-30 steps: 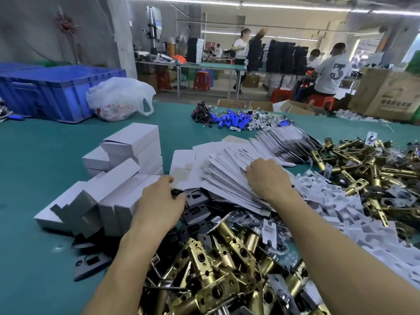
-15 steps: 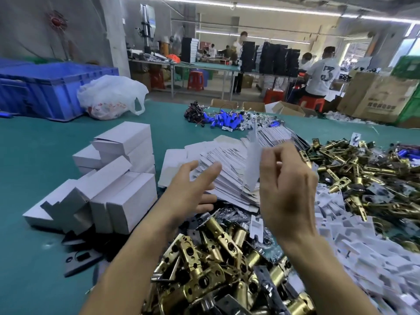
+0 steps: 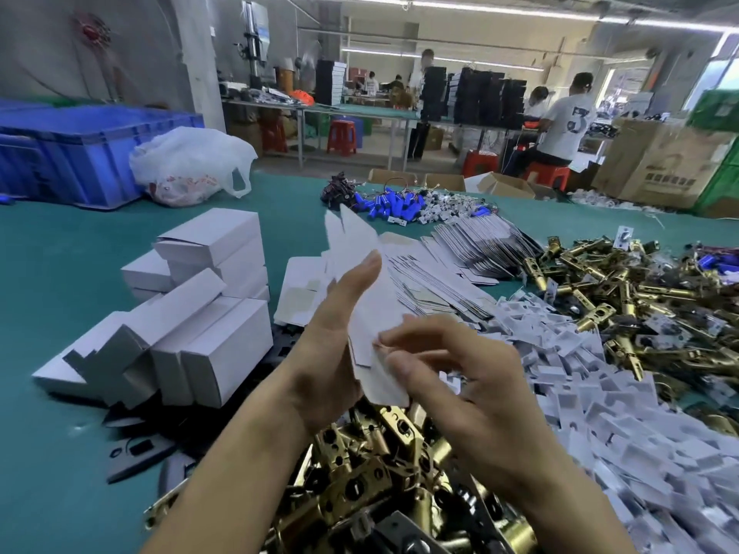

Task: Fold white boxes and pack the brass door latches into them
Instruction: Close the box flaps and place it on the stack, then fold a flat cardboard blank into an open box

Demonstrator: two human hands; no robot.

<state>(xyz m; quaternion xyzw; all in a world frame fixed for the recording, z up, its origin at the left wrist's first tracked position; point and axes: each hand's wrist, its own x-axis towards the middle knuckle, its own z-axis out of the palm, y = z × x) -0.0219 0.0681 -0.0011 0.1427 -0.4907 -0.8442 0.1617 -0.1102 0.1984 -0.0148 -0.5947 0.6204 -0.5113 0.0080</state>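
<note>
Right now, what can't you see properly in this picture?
Head view:
1. The flat box is partly hidden behind the right hand.
2. The near latches are covered by both arms and cut by the bottom edge.
3. The print on the carton is too blurred to read.

A flat white box blank (image 3: 356, 237) (not yet folded) stood tilted between the left hand (image 3: 332, 353) and right hand (image 3: 472, 393). Folded white boxes (image 3: 208, 313) lay stacked leftward, with brass door latches (image 3: 400, 473) heaped below.
</note>
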